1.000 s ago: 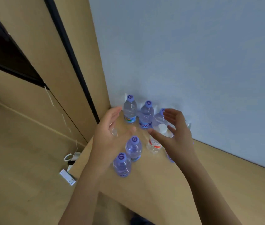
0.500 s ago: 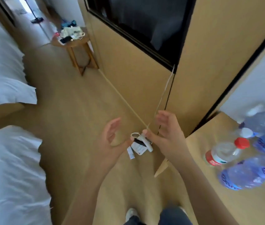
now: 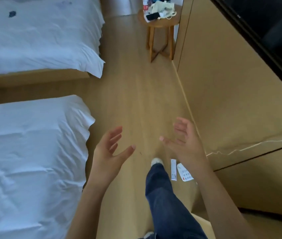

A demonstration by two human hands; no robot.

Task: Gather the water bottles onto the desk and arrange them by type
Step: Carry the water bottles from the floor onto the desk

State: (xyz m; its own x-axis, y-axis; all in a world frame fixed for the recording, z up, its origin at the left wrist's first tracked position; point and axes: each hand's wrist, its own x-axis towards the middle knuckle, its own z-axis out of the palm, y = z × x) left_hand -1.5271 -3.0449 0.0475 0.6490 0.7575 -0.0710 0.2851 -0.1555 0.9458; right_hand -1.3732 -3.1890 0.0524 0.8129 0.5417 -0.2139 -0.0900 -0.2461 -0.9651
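Gone from view are the desk and its cluster of bottles; the camera has swung round to the aisle beside the beds. Both hands now float over the wooden floor (image 3: 136, 94), the left hand (image 3: 110, 152) and right hand (image 3: 184, 144) palms inward, fingers spread, holding nothing. Far ahead of the hands stands a round side table (image 3: 161, 23), and on it what looks like one bottle (image 3: 145, 5) with a red label. Likely that is the next one to fetch.
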